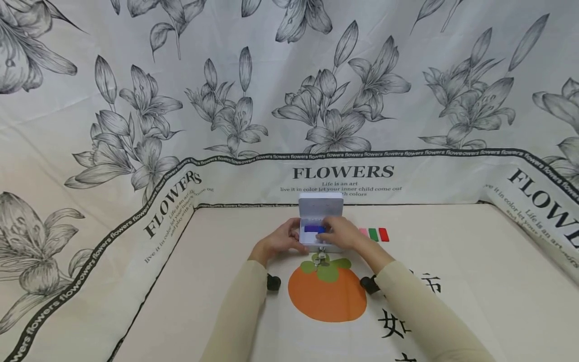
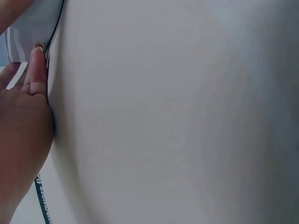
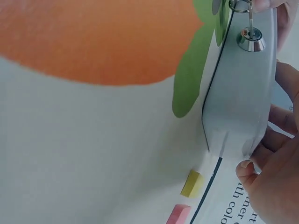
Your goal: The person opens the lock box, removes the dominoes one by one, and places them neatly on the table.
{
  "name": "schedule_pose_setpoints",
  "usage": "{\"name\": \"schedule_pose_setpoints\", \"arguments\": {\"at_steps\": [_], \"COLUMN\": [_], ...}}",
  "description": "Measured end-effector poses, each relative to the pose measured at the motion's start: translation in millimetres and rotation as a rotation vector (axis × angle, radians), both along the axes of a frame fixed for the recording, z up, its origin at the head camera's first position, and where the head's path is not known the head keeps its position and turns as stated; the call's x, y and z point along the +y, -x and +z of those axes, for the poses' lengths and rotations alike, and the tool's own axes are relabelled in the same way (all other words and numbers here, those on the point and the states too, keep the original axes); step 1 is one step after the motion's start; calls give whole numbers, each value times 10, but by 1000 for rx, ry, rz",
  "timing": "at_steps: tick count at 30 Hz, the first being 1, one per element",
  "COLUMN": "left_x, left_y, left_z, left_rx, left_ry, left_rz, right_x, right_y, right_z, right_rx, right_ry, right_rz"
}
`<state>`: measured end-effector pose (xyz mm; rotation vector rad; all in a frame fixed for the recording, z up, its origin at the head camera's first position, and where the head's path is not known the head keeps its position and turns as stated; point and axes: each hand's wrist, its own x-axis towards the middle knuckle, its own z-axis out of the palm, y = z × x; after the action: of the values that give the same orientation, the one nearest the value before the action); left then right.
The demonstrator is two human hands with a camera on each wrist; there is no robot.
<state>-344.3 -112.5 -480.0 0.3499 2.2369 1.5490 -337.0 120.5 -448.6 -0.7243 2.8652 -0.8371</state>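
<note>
A small grey-white metal cash box (image 1: 325,248) stands on the table with its lid (image 1: 321,206) raised. Its front carries a lock (image 3: 251,39) with a key in it and a key ring hanging. My left hand (image 1: 286,236) holds the box by its left side, thumb near the front corner. The right hand (image 1: 341,232) reaches over the right wall, its fingers pinching a blue block (image 1: 321,229) inside. A purple block (image 1: 311,229) lies against it on the left. The fingers partly hide the blue block and the box's right interior.
Right of the box, a pink block (image 1: 363,232), a green block (image 1: 373,235) and a red block (image 1: 383,235) lie in a row; a yellow block (image 3: 192,184) is nearest the box. The tablecloth bears a printed orange persimmon (image 1: 327,299). Flowered cloth (image 1: 334,110) hangs behind.
</note>
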Motion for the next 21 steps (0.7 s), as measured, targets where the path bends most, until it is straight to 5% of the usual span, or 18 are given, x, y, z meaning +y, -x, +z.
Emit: {"name": "schedule_pose_setpoints", "arguments": {"at_steps": [11,21], "left_x": [-2,1], "left_y": [23,11], "left_z": [25,2], "left_rx": [13,10], "left_ry": [5,0], "left_rz": [-4,-4], "right_x": [95,200], "right_y": [-91,-179], "right_z": [140,154], "right_rx": [61,58], "right_ry": [116,215], "right_rz": [26,-29]}}
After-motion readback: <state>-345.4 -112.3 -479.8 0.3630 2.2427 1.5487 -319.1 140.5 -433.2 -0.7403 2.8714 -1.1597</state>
